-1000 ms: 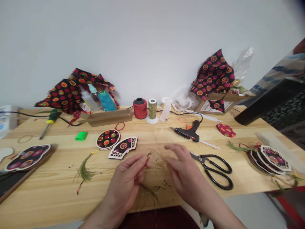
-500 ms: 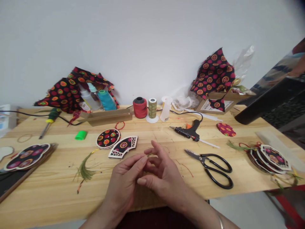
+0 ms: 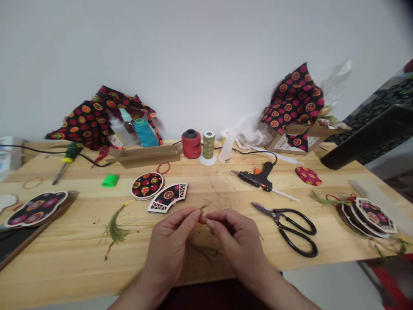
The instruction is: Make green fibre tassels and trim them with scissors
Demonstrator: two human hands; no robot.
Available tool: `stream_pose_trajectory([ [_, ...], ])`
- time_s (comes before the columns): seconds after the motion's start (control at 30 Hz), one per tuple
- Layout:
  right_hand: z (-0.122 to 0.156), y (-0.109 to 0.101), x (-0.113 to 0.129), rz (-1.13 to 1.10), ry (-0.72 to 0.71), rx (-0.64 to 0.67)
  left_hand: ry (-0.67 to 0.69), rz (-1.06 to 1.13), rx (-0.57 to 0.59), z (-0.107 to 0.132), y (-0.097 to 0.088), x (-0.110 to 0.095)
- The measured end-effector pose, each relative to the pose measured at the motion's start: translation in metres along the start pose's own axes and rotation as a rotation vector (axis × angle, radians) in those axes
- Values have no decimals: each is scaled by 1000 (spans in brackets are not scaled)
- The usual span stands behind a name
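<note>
My left hand (image 3: 172, 247) and my right hand (image 3: 237, 241) meet fingertip to fingertip over the wooden table (image 3: 74, 254) near its front edge. Both pinch a thin bundle of green threads (image 3: 204, 207) between thumb and forefinger; the loose strands hang down between the palms. A finished green tassel (image 3: 114, 228) lies to the left. A fan-shaped fabric ornament (image 3: 167, 197) and a round one (image 3: 147, 186) lie just beyond my hands. Black scissors (image 3: 290, 227) rest to the right of my right hand.
A black glue gun (image 3: 256, 177), red thread spool (image 3: 191, 144), olive spool (image 3: 208, 146), cardboard trays with patterned fabric (image 3: 103, 113), bottles, a screwdriver (image 3: 66, 162) and a green cap (image 3: 109, 180) sit farther back. Stacks of ornaments lie at the left (image 3: 35, 207) and right (image 3: 368, 213).
My right hand swept in from the right, closed against my left hand's fingertips, and now pinches the thread bundle with it. My left hand stayed nearly still.
</note>
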State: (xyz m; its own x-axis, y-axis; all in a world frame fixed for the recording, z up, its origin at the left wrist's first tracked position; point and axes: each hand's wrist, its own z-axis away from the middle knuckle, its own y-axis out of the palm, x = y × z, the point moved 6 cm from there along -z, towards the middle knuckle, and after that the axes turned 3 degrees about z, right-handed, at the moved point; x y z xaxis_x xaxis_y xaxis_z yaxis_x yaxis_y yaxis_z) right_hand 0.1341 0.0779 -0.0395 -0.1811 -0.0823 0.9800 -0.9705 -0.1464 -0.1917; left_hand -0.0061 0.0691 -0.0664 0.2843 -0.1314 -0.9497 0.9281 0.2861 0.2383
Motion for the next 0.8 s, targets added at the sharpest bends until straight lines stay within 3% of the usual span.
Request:
stream_pose_trajectory([
  [0.13,4,-3,6,146,-131,-48,28,-101,31,1,0,-5],
  [0.3,6,-3,6,208,-180,-53,70,-260,43,2,3,-12],
  [0.8,8,-3,8,268,-203,-32,89,-207,62,5,4,-10],
])
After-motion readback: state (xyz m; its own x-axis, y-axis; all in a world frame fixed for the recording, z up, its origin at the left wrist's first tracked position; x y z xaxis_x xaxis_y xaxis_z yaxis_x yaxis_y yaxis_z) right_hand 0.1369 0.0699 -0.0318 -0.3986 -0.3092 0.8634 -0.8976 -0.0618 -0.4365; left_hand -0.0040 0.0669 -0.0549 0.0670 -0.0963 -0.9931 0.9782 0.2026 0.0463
